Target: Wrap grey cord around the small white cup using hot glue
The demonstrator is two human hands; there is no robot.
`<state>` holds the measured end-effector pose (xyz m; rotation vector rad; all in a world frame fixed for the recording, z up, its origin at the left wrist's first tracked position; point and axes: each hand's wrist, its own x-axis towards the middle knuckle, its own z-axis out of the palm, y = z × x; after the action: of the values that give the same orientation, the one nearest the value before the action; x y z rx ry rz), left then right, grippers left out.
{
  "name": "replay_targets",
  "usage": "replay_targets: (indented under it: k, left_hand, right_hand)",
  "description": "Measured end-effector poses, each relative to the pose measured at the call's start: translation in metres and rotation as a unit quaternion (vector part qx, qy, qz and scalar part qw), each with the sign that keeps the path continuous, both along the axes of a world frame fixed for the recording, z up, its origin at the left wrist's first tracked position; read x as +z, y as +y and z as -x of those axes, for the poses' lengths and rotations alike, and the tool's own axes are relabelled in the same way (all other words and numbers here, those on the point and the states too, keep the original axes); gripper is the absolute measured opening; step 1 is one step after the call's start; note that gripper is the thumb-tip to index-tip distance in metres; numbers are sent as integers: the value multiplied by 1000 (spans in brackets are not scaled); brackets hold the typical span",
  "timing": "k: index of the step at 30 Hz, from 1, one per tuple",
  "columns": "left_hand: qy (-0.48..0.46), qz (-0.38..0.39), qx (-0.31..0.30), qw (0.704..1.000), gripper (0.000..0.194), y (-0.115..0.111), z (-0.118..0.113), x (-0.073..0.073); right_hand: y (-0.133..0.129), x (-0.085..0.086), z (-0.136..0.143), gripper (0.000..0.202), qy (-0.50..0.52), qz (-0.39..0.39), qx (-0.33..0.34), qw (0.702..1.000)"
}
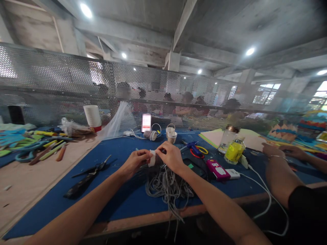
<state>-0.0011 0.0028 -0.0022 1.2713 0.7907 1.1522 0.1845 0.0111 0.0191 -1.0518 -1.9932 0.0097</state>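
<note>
Between my two hands, above the blue table mat, is a small white cup (pixel 152 160) partly wound with grey cord. My left hand (pixel 139 160) pinches its white side, fingers closed. Around the cord-wound side curls my right hand (pixel 170 156), its fingertips partly hidden. Loose grey cord (pixel 163 187) hangs below in a tangled heap, with strands over the table's front edge. Just beyond my hands lies a cord-wrapped cup (pixel 150 135) on its side, beside a small handled basket (pixel 171 136).
Black-handled pliers (pixel 89 177) lie to the left. Rightward are a blue glue gun (pixel 192 146), a magenta power bank (pixel 217 169), a yellow-labelled bottle (pixel 234 151) and a co-worker's arm (pixel 277 166). A lit phone (pixel 146 122) and stacked paper cups (pixel 92 117) stand behind; perforated panels (pixel 153 85) border the table.
</note>
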Motion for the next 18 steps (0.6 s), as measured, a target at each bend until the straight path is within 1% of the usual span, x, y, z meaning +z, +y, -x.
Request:
replay_targets:
  k: [14,18]
  left_hand:
    - [11,-1,9,1000,17,0,0,0]
    - [12,-2,4,1000,16,0,0,0]
  right_hand:
    - [0,0,0,15,1,8,-2,1000]
    - [0,-1,1,15,4,12,-3,1000]
